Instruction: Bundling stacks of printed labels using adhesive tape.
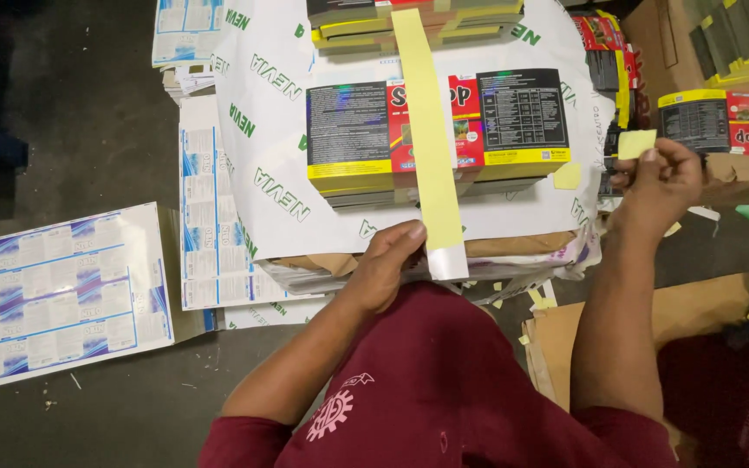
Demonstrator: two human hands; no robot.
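A long pale-yellow strip (428, 130) lies lengthwise over a stack of flattened red, black and yellow cartons (348, 130) on a white printed sheet (262, 95). My left hand (387, 260) pinches the strip's near end, where its white tip curls at the pile's front edge. My right hand (661, 186) is raised to the right of the pile and holds a small yellow paper piece (635, 143) between its fingertips. A second carton stack (478, 22) sits farther back under the same strip.
Blue-and-white printed label sheets (67, 295) lie on the dark floor at left, with more (210, 225) beside the pile. Further cartons (726, 121) and brown cardboard (687, 312) are at right. Yellow paper scraps (541, 299) litter the floor near my knee.
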